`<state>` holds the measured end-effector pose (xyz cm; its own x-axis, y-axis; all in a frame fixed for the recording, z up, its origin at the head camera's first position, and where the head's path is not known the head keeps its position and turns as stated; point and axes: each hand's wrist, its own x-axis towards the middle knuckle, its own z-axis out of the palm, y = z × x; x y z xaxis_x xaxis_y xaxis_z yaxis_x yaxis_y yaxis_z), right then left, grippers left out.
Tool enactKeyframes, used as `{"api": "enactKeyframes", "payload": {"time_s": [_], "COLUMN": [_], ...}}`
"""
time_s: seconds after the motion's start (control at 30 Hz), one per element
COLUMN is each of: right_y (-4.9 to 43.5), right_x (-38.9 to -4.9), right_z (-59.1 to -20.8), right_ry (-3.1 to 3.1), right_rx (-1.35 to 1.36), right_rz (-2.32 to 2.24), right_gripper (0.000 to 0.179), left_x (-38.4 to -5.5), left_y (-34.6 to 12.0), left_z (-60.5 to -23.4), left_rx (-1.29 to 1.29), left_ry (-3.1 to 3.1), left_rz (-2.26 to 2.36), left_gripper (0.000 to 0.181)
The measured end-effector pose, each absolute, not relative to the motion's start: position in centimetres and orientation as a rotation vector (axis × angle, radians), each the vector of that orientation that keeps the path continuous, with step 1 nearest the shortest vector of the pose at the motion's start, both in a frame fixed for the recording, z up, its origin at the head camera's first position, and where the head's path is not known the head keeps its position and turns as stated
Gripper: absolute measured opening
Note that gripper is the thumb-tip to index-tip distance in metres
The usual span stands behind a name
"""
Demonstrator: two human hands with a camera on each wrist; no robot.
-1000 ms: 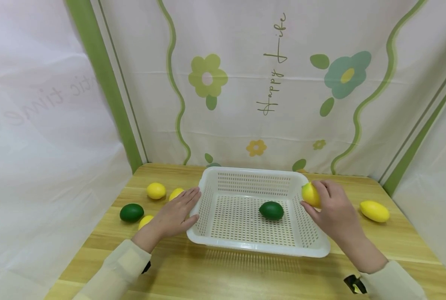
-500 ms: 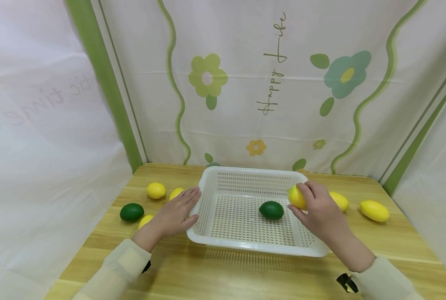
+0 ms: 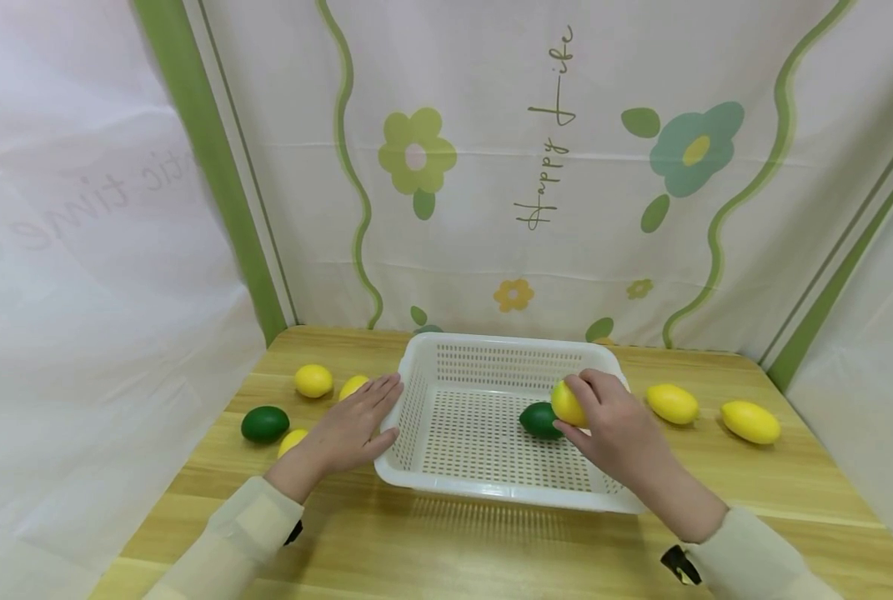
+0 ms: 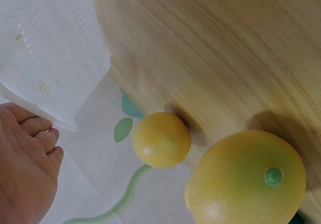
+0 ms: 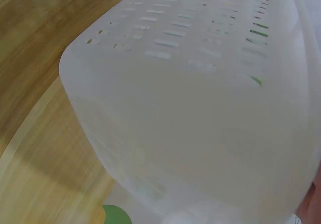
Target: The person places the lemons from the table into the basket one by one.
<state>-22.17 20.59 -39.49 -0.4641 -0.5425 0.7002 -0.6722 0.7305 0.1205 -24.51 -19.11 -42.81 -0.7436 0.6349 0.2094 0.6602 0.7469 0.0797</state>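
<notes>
My right hand (image 3: 617, 425) pinches a yellow lemon (image 3: 569, 405) with a greenish tip between thumb and fingers, over the right part of a white perforated plastic basket (image 3: 484, 492). Right beside the lemon, on the basket floor, lies a dark green oval fruit (image 3: 539, 421), partly covered by it in the head view. At the basket's left rim rests my left hand (image 3: 347, 429), fingers extended and fingertips at the edge. In the left wrist view those fingertips (image 4: 50, 139) sit by the rim. The right wrist view is mostly filled by the basket wall (image 5: 185, 113).
Left of the basket lie a lemon (image 3: 313, 381), two more partly hidden behind my left hand, and another dark green fruit (image 3: 264, 425). Two lemons, a nearer one (image 3: 672, 404) and an outer one (image 3: 750, 422), lie at right. A printed curtain (image 3: 476, 233) closes off the wooden table's back.
My right hand has carried the lemon leftward from the right rim to inside the basket, beside the green fruit. A lemon behind that hand has come into view. My left hand has stayed put.
</notes>
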Motion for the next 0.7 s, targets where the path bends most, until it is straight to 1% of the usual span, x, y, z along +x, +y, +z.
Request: {"api": "enactKeyframes", "payload": {"time_s": [0.7], "right_y": [18.1], "right_x": [-22.5], "right_z": [-40.3], "right_ry": [-2.264], "right_rx": [1.036], "right_rz": [0.240], "right_gripper": [0.068], "left_x": [-24.5], "left_y": [-19.1], "left_z": [-42.8], "left_rx": [-1.035], "left_ry": [-2.789], "left_rz": [-0.225], "left_gripper": [0.067]}}
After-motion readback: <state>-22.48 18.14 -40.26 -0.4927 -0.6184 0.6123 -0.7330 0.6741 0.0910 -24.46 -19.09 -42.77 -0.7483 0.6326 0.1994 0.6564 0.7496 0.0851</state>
